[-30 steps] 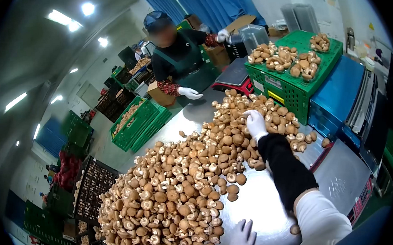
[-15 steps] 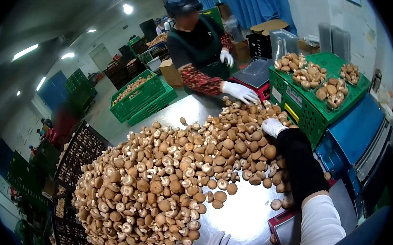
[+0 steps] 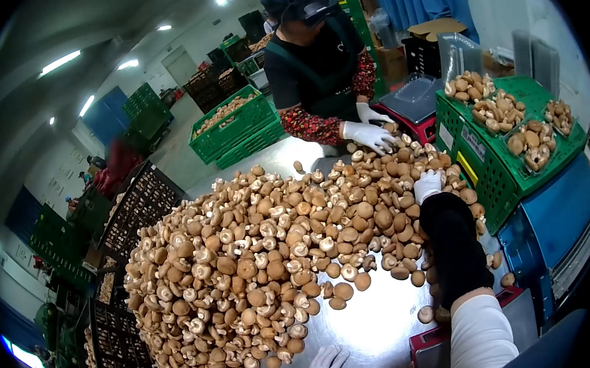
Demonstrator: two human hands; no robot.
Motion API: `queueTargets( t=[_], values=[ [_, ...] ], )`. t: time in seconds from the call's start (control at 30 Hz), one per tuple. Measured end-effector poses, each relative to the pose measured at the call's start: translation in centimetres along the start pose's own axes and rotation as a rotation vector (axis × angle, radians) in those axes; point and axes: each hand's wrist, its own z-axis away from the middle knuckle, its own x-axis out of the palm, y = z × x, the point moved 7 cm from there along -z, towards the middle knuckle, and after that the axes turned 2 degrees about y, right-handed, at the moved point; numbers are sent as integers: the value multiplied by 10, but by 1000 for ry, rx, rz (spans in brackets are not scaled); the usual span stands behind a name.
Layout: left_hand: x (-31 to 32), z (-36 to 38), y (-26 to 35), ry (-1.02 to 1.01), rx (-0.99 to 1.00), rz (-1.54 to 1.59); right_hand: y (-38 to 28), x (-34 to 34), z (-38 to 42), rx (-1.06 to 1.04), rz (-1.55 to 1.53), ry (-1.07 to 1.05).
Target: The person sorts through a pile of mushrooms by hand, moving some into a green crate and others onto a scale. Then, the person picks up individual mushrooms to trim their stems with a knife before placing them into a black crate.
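Note:
A broad heap of brown mushrooms covers much of the metal table. My right hand, in a white glove with a black sleeve behind it, reaches onto the heap's right part beside the green crate. Its fingers are bent down over the mushrooms; whether they grip one is hidden. At the bottom, my left hand, also gloved in white, rests on the bare metal with fingers spread and nothing in it.
Across the table a co-worker has both gloved hands at the heap's far edge. Filled trays stand on a green crate at right. Red-framed scales sit bottom right and by the co-worker. Black crates line the left.
The view has shifted, moving the scene rightward and slightly down. The co-worker's other hand has come down to the heap's edge beside the first. My left hand stays on the metal.

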Motion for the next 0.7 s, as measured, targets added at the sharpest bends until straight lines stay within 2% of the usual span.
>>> queueTargets(
  t=[0.1,0.17,0.2,0.23,0.3,0.33,0.37,0.4,0.43,0.47,0.57,0.63,0.67,0.7],
  values=[
    [1,1,-3,13,4,-6,-1,-13,14,-47,2,64],
    [1,2,-5,26,4,-9,7,-31,32,-58,-145,140],
    [2,3,-5,30,-1,0,14,-31,36,-45,-290,270],
    [3,3,-5,32,-1,9,15,-26,39,-43,-285,276],
    [6,3,-9,36,-1,35,28,-44,53,-74,-564,642],
    [4,1,-8,31,-10,57,28,-67,71,-100,-624,723],
    [1,-3,-7,36,11,64,30,-78,82,-89,-679,571],
    [-7,-9,1,35,81,-7,29,-95,101,-146,-889,484],
    [-12,-13,7,40,148,-82,26,-108,119,-210,-1097,395],
    [-5,-9,-1,43,132,-46,19,-123,141,-336,-1170,379],
    [1,-6,-6,127,173,-41,-7,-168,228,-626,-1204,331],
    [8,-6,-12,142,176,-38,-20,-184,288,-554,-1275,23],
    [9,-7,-13,153,143,15,-27,-194,314,-805,-1234,296],
    [14,-9,-15,141,69,82,-32,-203,342,-865,-1145,326]
  ],
)
